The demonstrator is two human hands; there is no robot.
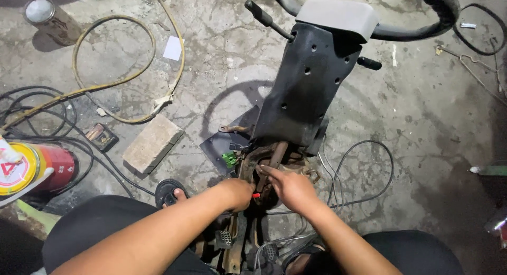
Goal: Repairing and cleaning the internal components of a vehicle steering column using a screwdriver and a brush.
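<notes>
A black steering column assembly (306, 85) stands on the concrete floor, its grey-topped steering wheel (369, 19) at the far end and a rusty base (274, 159) near me. My left hand (237, 193) is closed around a small red-handled tool (256, 194) at the rusty base. Just to its right, my right hand (288, 185) rests on the base with the forefinger stretched toward the rusty shaft. A green connector (229, 159) sits left of the base. Metal pedals (224, 239) lie between my knees.
A brick (152, 143) lies to the left. Yellow hose (127, 69) and black cables (47, 127) loop across the floor. A red and yellow canister (37, 169) lies at the left edge, a can (50, 20) stands far left. Grey wires (359, 169) curl on the right.
</notes>
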